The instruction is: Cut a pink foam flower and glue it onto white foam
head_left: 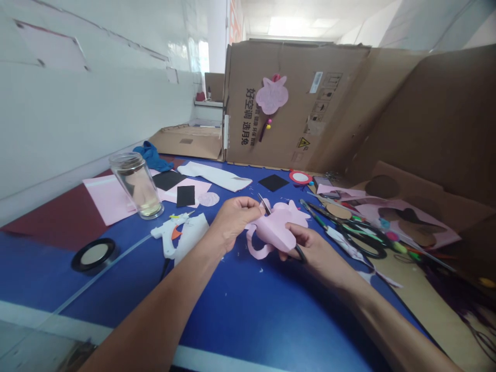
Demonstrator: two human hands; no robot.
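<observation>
My left hand [237,219] pinches the left edge of a pink paper piece [276,228] above the blue table. Scissors [299,253] are in my right hand [306,243], their dark handle showing beneath the paper. One blade pokes up at the paper's far edge, close to my left fingertips. A curled strip of pink paper [259,253] hangs from the lower left of the piece. Behind it lies a pink flower-like cutout [295,213], partly covered. Small white scraps dot the table around my hands.
A glue gun [168,235] with a long glue stick, a tape roll [95,255] and a glass jar [140,188] stand left. Large scissors [366,243] and craft bits crowd the right. Behind, a cardboard box [302,129] bears a hanging pink ornament [272,96].
</observation>
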